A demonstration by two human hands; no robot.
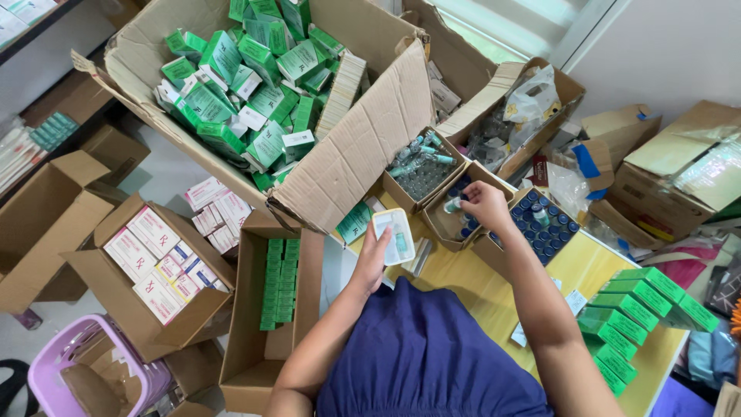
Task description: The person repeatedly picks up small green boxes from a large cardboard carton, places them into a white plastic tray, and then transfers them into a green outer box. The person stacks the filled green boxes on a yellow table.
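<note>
**At the table: vial going into tray, both hands busy**

Over the yellow table point(494, 297), left hand point(373, 259) grips a small white plastic tray point(394, 235) from below, fingers closed on its near edge, tray tilted up toward the camera, one vial already lying in it
Right hand point(488, 205) is pinched shut on a small vial point(453, 205) with a teal cap, held just above the open carton of blue-capped vials point(457, 220)

Doing this step well, as I judge it:
- keep the tray level so the loaded vial doesn't roll
- bring tray toward the vial, not the reverse; short path
- seat vial in the free slot, cap same way as its neighbour

Edges and room:
- big cardboard box point(255, 85) of green cartons overhangs on the left, its flap point(363, 147) just beside the tray; tight there
- second tray of blue caps point(544, 228) sits right of the right wrist
- stack of green cartons point(633, 324) near the right elbow, apart from it
- bare tabletop between the forearms is the only open working patch
</note>
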